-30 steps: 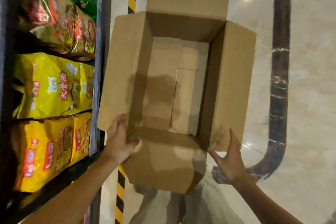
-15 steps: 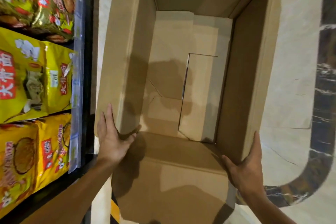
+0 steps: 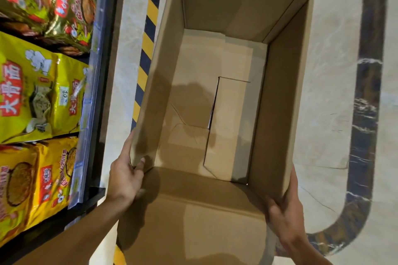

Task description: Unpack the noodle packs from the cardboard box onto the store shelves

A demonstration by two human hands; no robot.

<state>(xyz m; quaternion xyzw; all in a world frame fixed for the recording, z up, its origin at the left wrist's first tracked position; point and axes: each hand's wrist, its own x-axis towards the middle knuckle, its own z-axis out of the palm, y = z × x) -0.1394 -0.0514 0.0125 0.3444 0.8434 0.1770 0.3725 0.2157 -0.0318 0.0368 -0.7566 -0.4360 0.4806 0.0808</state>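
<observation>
Now box (image 3: 217, 101) sits nearer than a second ago, empty; left hand (image 3: 126, 175) and right hand (image 3: 286, 215) grasp its near corners. Packs (image 3: 36, 92) shelved at 9 o'clock; unpacking looks done.

On the left, the dark store shelves (image 3: 101, 84) carry noodle packs in tiers: a gold-and-red pack (image 3: 49, 4) farthest, a yellow pack (image 3: 36, 97) in the middle, an orange-yellow pack (image 3: 32, 185) nearest (each lying flat). To their right lies the pale marble floor (image 3: 329, 71), with a yellow-and-black hazard stripe (image 3: 146, 49) just beside the shelves and a dark curved inlay band (image 3: 366, 114) farther right.
</observation>
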